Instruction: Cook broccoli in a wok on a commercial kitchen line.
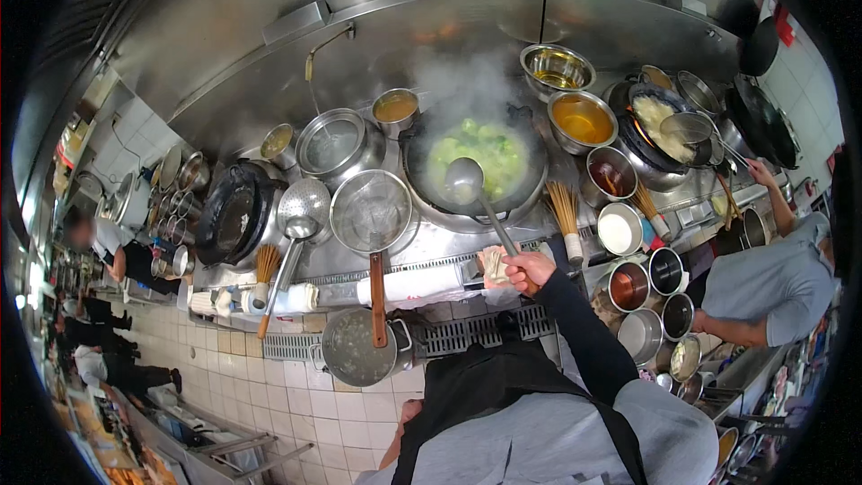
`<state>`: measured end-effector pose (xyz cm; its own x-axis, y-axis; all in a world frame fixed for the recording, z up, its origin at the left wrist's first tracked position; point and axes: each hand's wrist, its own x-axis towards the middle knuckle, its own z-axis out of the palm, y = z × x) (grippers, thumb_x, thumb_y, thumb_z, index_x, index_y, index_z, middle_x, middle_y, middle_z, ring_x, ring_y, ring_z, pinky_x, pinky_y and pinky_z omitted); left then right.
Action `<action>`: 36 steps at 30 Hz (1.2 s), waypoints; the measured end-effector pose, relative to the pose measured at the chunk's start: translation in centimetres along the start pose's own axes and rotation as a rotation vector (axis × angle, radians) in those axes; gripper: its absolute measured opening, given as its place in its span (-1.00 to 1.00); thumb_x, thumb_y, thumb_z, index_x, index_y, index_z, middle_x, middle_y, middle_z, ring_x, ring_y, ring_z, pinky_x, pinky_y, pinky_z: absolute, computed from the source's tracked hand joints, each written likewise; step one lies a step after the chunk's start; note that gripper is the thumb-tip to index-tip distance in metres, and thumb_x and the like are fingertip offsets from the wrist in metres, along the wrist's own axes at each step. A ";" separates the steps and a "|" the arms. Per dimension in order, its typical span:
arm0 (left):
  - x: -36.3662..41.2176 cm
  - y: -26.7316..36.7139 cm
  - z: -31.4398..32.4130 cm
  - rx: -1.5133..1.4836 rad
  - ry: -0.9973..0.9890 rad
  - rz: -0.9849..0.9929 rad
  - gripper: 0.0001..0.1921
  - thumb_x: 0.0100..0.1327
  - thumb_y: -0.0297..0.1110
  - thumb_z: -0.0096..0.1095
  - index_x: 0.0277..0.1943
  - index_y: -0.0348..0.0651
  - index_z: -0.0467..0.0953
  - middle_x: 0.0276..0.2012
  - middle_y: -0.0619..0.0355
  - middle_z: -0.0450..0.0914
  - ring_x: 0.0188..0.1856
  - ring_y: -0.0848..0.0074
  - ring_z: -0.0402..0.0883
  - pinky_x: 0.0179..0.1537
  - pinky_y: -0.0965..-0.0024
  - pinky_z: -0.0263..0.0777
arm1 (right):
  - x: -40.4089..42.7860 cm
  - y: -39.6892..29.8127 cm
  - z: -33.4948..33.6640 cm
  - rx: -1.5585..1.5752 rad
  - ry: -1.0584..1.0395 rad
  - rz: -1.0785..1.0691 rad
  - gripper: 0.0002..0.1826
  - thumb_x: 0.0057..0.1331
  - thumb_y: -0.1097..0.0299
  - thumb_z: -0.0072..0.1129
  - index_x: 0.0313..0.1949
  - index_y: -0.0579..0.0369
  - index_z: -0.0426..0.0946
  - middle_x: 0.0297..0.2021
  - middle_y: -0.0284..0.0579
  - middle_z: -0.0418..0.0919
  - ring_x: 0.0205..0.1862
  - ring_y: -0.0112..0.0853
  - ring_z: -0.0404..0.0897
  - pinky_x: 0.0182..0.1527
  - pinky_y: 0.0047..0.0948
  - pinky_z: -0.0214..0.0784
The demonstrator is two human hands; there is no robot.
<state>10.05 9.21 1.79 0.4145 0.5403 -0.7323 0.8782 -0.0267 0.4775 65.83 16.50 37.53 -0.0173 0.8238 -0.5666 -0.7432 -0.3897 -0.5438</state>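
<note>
My right hand (530,272) grips the handle of a steel ladle (465,178), whose bowl is over the near part of a wok (411,172). Pale green vegetables (495,145) lie in steaming liquid in that wok. My left hand (411,409) hangs low beside my black apron, mostly hidden, so its fingers cannot be made out. Left of the wok rests a wire-mesh strainer (370,209) with a wooden handle. Beside it lies a perforated skimmer (303,199) with another ladle (301,228) on it. A folded cloth (493,266) is near my right hand.
Bowls of amber liquid (582,121) and a bamboo brush (563,205) stand right of the wok. A co-worker (774,283) holds a strainer (685,129) over a frying wok (650,111). Several sauce pots (630,286) flank my right arm. A large pot (357,357) is below the counter.
</note>
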 end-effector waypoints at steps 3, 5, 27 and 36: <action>-0.4 -0.4 0.7 -0.155 0.090 -0.029 -0.72 0.21 -0.19 0.16 -0.13 -0.08 0.69 -0.24 -0.13 0.70 -0.13 0.02 0.68 -0.07 0.06 0.58 | 2.0 0.1 -0.1 0.205 -0.188 0.045 -0.87 0.45 0.37 0.04 -0.23 0.15 0.37 -0.51 -0.41 0.32 -0.63 -0.69 0.25 -0.66 -0.67 0.08; -1.4 2.1 0.2 -0.135 0.108 -0.104 -0.72 0.20 -0.19 0.18 -0.13 -0.08 0.70 -0.23 -0.12 0.70 -0.12 0.02 0.68 -0.05 0.06 0.57 | 1.2 -0.1 1.1 0.307 -0.200 0.079 -0.85 0.47 0.38 0.01 -0.14 0.22 0.41 -0.52 -0.43 0.30 -0.64 -0.72 0.23 -0.68 -0.73 0.07; -3.4 10.6 -5.0 -0.199 0.130 -0.271 -0.74 0.27 -0.18 0.16 -0.10 -0.07 0.69 -0.19 -0.10 0.71 -0.13 0.07 0.69 -0.02 0.16 0.56 | -15.1 -1.8 -3.6 -1.576 0.540 -0.407 -0.45 0.18 0.30 0.28 0.16 0.12 0.39 -0.31 0.30 0.62 -0.19 0.17 0.61 -0.12 0.03 0.45; 0.4 -3.3 -3.4 -0.728 -0.338 -0.181 -0.63 0.29 -0.06 0.15 -0.06 -0.14 0.68 -0.12 -0.14 0.69 -0.07 0.23 0.69 -0.06 0.19 0.52 | 3.9 -0.5 -15.1 -1.298 0.544 -0.714 -0.58 0.17 0.36 0.25 0.01 0.21 0.43 -0.42 0.10 0.60 -0.38 -0.12 0.61 -0.23 -0.18 0.46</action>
<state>6.48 12.39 1.60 0.4331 0.1981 -0.8793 0.6124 0.6512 0.4483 76.22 13.64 26.23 0.5165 0.8555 0.0380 0.5690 -0.3096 -0.7619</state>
